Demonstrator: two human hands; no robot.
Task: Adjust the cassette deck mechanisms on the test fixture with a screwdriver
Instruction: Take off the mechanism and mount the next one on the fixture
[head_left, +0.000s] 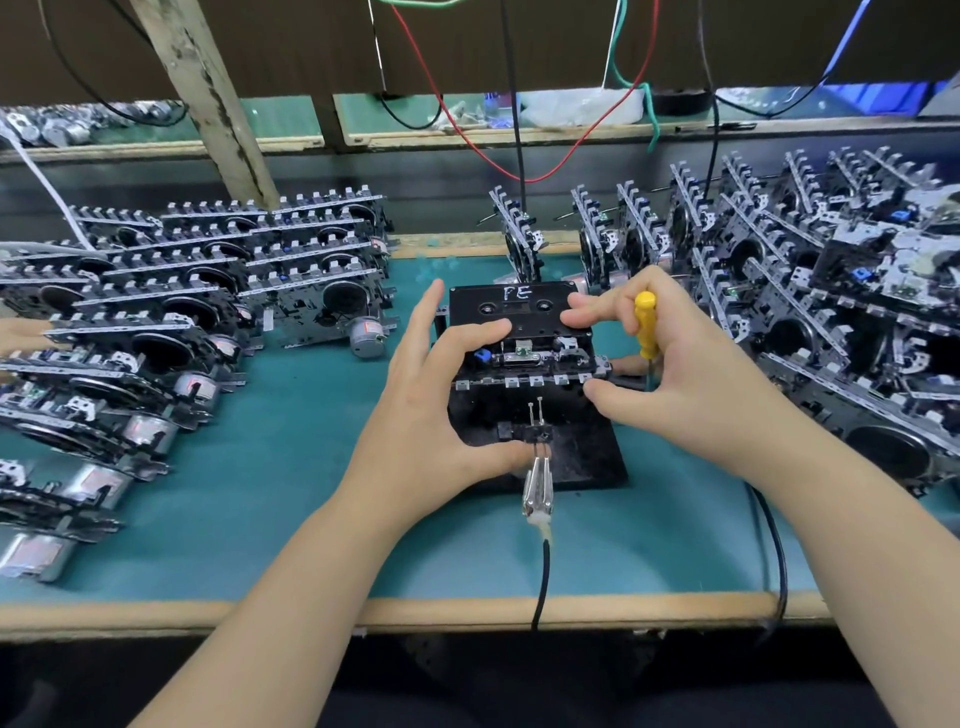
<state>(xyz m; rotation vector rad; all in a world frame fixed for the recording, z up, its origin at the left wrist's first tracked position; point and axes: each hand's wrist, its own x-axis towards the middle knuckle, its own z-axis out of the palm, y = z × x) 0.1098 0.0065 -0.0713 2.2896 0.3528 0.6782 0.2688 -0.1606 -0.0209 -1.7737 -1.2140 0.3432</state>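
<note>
A: Centre of frame. Black test fixture (587, 457) on the green worktop (291, 493), one cassette deck mechanism (524, 364) seated on it, black cassette (519, 312) marked "PE" loaded on top.

B: Hands?

A: Left hand (436, 395) spans the unit's left side: fingers straight and resting on the cassette face, thumb pressing at the fixture's front near the clip connector (537, 483). It braces; it wraps nothing. Right hand (670, 374) has its rear fingers curled round the yellow screwdriver (645, 327), handle upright, while index finger and thumb reach to the mechanism's right edge.

B: Blade engaged?

A: No. The shaft drops behind the right hand, right of the deck; tip is hidden, so I can't tell where it points. The tool looks parked in the palm.

B: Step, then?

A: My reading: seating or steadying the unit on the fixture, adjustment not yet begun. The next move calls for shifting the screwdriver into a working grip and bringing the tip down onto the adjusting screw near the head block at mid-deck, left hand bracing.

B: Surroundings?

A: Stacked mechanisms left of frame (171, 312), more heaped right (831, 291). Red and green wires (571, 150) hang upper centre.
</note>
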